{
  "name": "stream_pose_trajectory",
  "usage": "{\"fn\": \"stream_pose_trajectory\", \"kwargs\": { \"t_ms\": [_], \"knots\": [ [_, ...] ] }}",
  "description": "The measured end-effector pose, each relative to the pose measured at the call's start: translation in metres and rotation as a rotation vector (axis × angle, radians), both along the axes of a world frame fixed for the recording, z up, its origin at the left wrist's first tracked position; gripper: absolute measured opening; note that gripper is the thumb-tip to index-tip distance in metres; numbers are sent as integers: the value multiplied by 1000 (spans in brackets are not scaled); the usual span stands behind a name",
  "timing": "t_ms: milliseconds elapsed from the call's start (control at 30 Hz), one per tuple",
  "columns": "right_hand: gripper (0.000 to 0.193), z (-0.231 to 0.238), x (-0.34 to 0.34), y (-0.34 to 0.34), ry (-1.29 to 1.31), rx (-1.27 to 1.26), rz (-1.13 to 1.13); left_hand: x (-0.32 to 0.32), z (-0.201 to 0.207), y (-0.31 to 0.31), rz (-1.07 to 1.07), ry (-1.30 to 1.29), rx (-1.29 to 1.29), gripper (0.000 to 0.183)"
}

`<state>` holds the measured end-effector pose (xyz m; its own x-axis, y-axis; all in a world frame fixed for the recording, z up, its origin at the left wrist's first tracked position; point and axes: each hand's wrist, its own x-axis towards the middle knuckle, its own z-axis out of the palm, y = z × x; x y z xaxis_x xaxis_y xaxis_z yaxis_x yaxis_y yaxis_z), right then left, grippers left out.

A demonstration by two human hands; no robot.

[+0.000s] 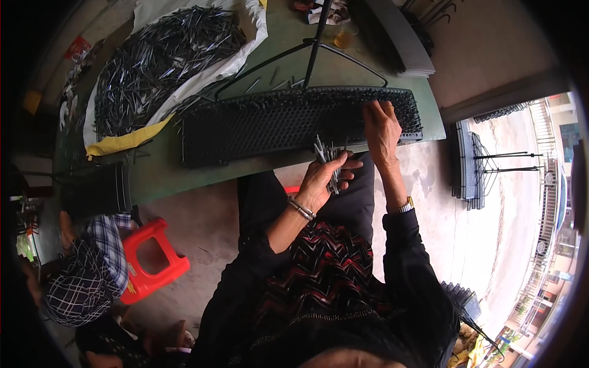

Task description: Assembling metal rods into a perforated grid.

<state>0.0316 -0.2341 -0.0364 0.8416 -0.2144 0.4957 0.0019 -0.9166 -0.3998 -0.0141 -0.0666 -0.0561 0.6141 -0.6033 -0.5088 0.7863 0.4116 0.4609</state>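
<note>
My left hand point(328, 175) is closed around a bundle of thin grey metal-looking rods point(323, 149), just in front of the table's near edge. A long black rack point(245, 132) with a grid of small holes lies along that edge. Many holes at its right and far side have dark rod ends standing in them, while the left part shows bare holes. Over the rack's right part, my right hand point(383, 132) has its fingertips pinched together, pointing down at the holes. What is between those fingertips is too small or hidden to tell.
A white sack point(254, 24) with a yellow edge holds a heap of loose rods point(172, 67) on the green table point(285, 55). A black metal frame point(314, 46) rises behind the rack. At left are a red stool point(175, 264) and another person point(80, 282). More racks point(469, 165) stand at right.
</note>
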Motion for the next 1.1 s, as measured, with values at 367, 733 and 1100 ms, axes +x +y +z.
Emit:
{"fn": "stream_pose_trajectory", "kwargs": {
  "t_ms": [367,733,1100],
  "knots": [
    [16,-13,-5,3,60,-159,-63,-3,-2,-1,61,50,4,25],
    [15,17,-57,14,422,526,141,-4,2,-5,6,-73,91,23],
    [8,10,-14,-7,-117,259,-102,2,5,-5,-41,-66,135,32]
  ]
}}
